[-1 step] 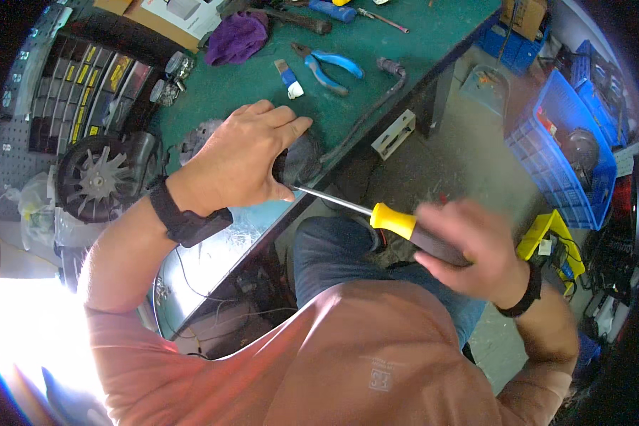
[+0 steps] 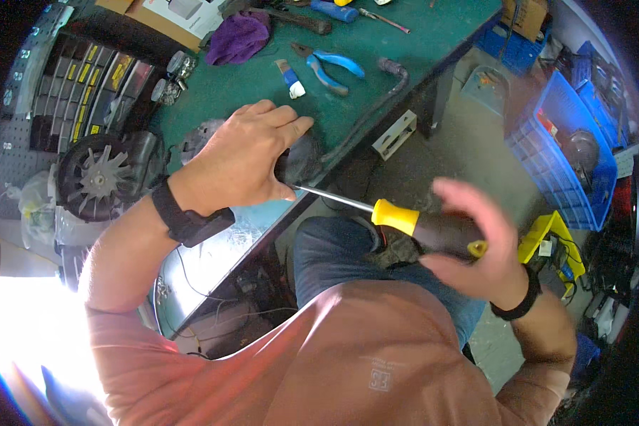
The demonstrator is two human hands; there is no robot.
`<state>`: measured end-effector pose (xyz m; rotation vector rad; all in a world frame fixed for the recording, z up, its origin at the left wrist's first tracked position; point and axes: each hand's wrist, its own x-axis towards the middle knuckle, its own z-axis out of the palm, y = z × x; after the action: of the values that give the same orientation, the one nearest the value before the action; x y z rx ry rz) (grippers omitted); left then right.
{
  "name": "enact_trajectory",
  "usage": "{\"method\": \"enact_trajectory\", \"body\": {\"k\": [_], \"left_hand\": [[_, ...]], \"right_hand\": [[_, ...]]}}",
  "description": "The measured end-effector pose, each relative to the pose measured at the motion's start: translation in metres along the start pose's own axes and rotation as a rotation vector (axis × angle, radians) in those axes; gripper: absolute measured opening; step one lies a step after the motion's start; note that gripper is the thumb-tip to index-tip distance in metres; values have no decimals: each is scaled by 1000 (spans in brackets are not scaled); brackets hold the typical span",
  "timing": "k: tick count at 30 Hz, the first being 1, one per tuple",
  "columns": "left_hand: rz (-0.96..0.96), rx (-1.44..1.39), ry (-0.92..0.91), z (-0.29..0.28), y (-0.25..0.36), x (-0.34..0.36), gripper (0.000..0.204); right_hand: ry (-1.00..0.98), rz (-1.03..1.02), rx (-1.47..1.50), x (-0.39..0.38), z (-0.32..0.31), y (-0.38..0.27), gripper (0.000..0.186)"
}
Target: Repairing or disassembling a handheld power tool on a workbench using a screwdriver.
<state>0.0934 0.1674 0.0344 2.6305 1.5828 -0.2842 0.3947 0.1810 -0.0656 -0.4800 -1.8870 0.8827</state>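
A dark rounded part (image 2: 302,162) rests at the front edge of the green workbench, with my left hand (image 2: 252,153) closed over it and its thumb beside the screwdriver's tip. The screwdriver (image 2: 395,216) has a long metal shaft and a yellow and black handle. Its tip meets the part near my left thumb, though the exact contact point is hidden. Around the handle's end, my right hand (image 2: 486,245) is spread, blurred by motion, with thumb and fingers apart from the grip. Behind my left wrist, a grey metal piece (image 2: 199,138) is partly covered.
Blue-handled pliers (image 2: 330,69), a small brush-like tool (image 2: 290,78), a purple cloth (image 2: 239,37) and a bent dark pipe (image 2: 394,69) lie on the bench (image 2: 433,32). A finned wheel (image 2: 96,177) stands left. Blue crates (image 2: 568,149) and a yellow bin (image 2: 550,245) are at right.
My right hand's fingers have spread away from the screwdriver handle, baring its end. My left hand and the screwdriver stay nearly in place.
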Motion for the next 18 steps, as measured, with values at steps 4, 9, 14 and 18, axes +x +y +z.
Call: {"method": "enact_trajectory", "body": {"k": [4,9,14,18], "left_hand": [[-13,11,-3,1,0,-3,94],[-7,3,22,1,-1,-5,94],[-36,2,-11,-3,3,-3,93],[2,12,29,1,-1,-4,93]], "right_hand": [[-26,1251,1033,3,-12,-9,42],[-228,1230,882,12,-21,-17,32],[-307,102,-119,6,-20,-12,32],[-263,-95,-225,7,-13,-12,45]]}}
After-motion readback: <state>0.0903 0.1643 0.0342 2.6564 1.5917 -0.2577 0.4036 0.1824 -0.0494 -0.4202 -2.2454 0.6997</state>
